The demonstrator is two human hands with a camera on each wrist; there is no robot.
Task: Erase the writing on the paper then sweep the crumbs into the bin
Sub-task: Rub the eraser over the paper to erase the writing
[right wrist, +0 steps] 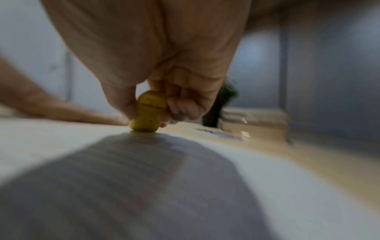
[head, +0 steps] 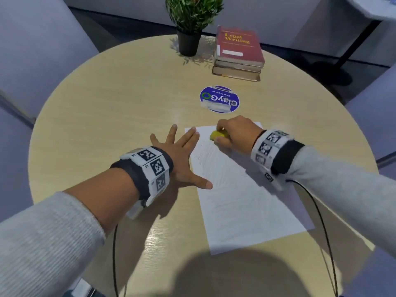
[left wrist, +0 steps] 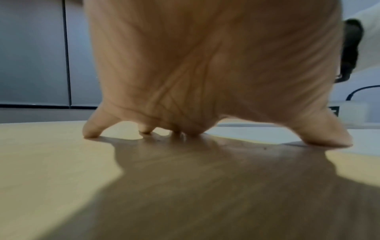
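Note:
A white sheet of paper [head: 240, 194] with faint pencil lines lies on the round wooden table [head: 111, 99]. My right hand [head: 234, 133] grips a yellow eraser [head: 218, 135] and presses its end onto the paper's far part; the right wrist view shows the eraser [right wrist: 148, 112] pinched between thumb and curled fingers, its tip on the sheet [right wrist: 267, 170]. My left hand [head: 180, 151] lies flat with fingers spread, holding down the paper's left edge; its thumb and one fingertip rest on the sheet. In the left wrist view the left hand's fingertips [left wrist: 92, 131] press on the table [left wrist: 51, 170].
A round blue "ClayGo" sticker [head: 219, 99] lies just beyond the paper. A stack of books [head: 239, 53] with a red one on top and a potted plant [head: 190, 22] stand at the far edge. Grey chairs surround the table. No bin shows.

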